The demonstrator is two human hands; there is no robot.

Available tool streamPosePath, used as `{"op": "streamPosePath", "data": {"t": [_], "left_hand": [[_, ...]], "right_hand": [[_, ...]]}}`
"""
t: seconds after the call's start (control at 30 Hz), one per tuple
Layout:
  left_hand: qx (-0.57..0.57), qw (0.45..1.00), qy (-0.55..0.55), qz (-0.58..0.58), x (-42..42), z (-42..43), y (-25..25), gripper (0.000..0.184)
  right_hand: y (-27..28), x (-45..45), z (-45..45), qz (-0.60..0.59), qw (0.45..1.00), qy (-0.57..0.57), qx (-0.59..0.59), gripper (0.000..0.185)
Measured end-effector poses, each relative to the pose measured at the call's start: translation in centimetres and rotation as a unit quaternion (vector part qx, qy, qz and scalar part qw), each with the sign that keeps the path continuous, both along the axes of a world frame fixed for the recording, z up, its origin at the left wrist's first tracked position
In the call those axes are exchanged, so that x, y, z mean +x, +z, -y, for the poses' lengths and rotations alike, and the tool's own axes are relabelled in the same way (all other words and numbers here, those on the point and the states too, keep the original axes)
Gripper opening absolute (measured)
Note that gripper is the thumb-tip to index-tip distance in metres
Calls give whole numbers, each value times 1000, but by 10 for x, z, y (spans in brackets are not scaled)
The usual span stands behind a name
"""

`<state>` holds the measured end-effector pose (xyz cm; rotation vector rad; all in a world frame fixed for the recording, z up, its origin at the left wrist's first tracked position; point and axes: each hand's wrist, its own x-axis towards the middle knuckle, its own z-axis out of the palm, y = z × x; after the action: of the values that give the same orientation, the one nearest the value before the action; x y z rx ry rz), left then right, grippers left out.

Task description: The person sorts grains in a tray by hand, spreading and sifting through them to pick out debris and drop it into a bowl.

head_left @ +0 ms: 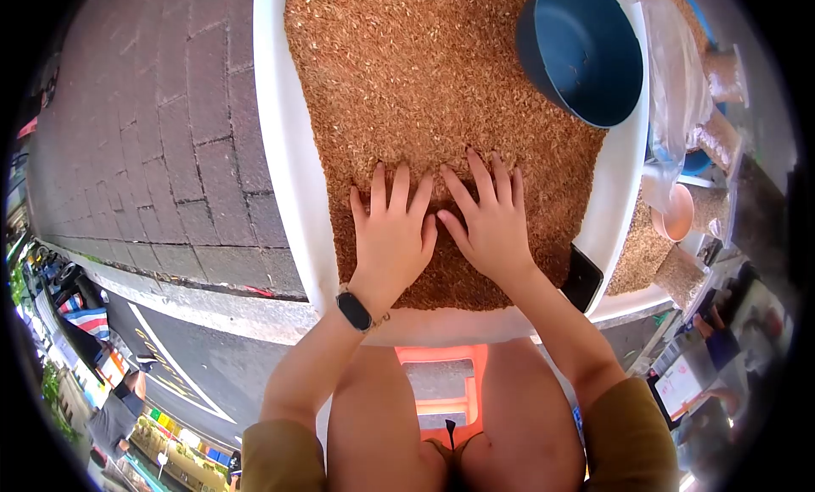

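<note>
My left hand (392, 233) lies palm down with fingers spread on a bed of small reddish-brown flakes or grains (407, 76); their exact kind I cannot make out. Beside it my right hand (494, 224) rests the same way, thumb close to the left thumb. Both sets of fingertips touch the surface, and neither hand holds anything. A white tub (284, 144) contains the flakes, which look darker near my wrists. In the tub's far right part a blue bowl (594, 55) sits tilted, with a few bits inside.
A dark, flat phone-like object (582, 278) leans at the tub's right wall. To the right are a clear plastic bag (675, 76), a pink bowl (677, 213) and several packed bags. Brick paving (178, 135) lies left. An orange stool (477, 373) shows between my legs. A person (115, 424) is lower left.
</note>
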<state>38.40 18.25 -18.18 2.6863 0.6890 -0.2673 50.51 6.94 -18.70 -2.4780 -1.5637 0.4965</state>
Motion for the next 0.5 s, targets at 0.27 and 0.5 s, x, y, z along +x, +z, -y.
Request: {"op": "streamPosePath", "data": {"t": [0.27, 0.5], "left_hand": [[-55, 998, -28, -34, -25, 27, 18, 55], [-74, 994, -49, -61, -41, 35, 30, 56]], "right_hand": [[19, -17, 35, -50, 997, 19, -48, 54], [32, -30, 58, -95, 993, 27, -68, 53]]}}
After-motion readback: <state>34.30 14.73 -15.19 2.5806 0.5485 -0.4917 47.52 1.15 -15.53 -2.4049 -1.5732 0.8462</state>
